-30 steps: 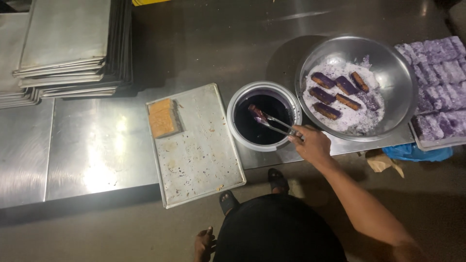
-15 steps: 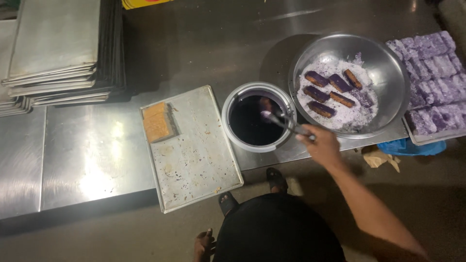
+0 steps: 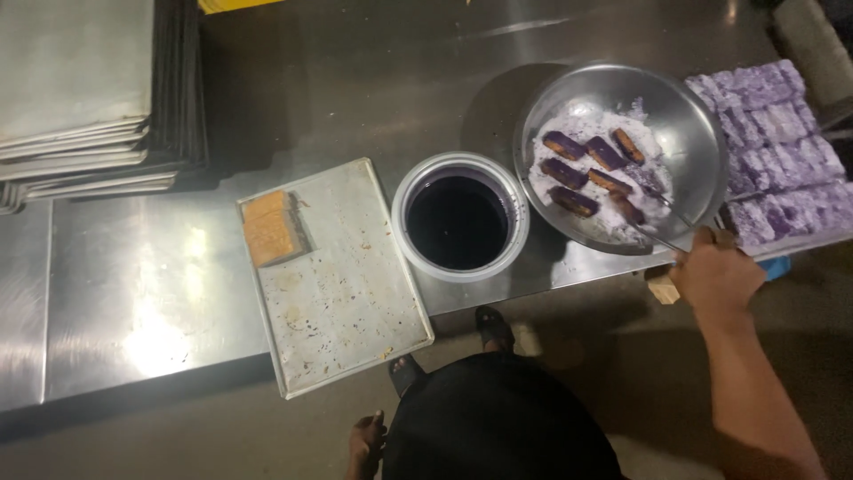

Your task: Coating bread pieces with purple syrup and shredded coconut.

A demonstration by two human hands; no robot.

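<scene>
A dipped piece is gripped in thin metal tongs over the white coating inside the steel bowl. The tongs are pinched by the right hand at the bowl's five o'clock. At nine o'clock sits the dark-liquid tub, a tray beyond. The left hand hangs low, fingers loosely curled, nothing held.

- Thin metal tongs reach into the big silver bowl, tips on a dark purple piece.
- Five more pieces (purple and brown) lie in white powder.
</scene>
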